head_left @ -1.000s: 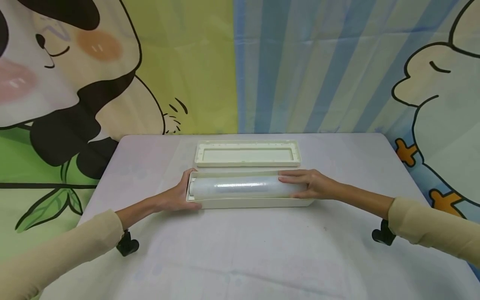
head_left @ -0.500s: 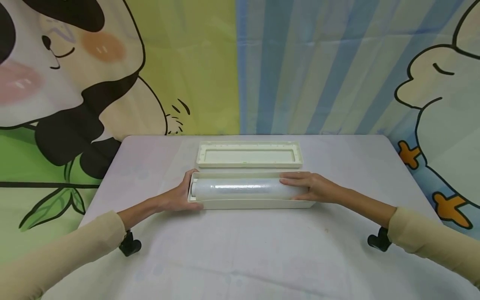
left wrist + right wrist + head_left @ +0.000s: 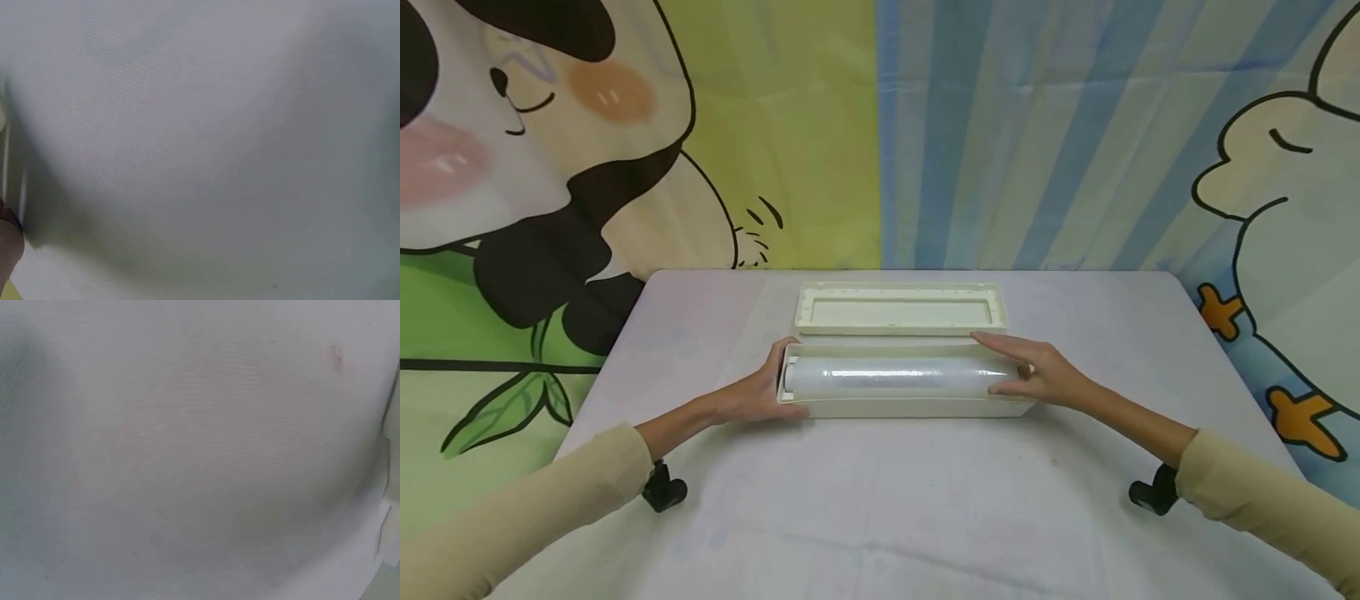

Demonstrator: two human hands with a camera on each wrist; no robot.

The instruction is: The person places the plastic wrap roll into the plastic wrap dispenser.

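A roll of cling film [image 3: 887, 377] lies lengthwise in an open, long off-white box [image 3: 917, 408] on the table. My left hand [image 3: 752, 393] grips the box's left end, thumb along the front and fingers behind. At the right end, my right hand [image 3: 1041, 372] spreads over the box. Its index finger reaches straight toward the back rim and its thumb lies by the front rim; the other fingers are partly hidden. The left wrist view catches only a bit of my left hand [image 3: 9, 244] at the box's edge. In the right wrist view, part of the box [image 3: 394, 462] shows at the right edge.
Just behind the box lies a matching off-white lid [image 3: 901, 310], flat on the table with its recessed side up. A white cloth covers the table [image 3: 880, 500]. Behind it hangs a cartoon-printed backdrop [image 3: 955, 133].
My right hand has slid right along the roll and spread its fingers, uncovering more of the roll's right end. My left hand stays on the box, which has barely moved.
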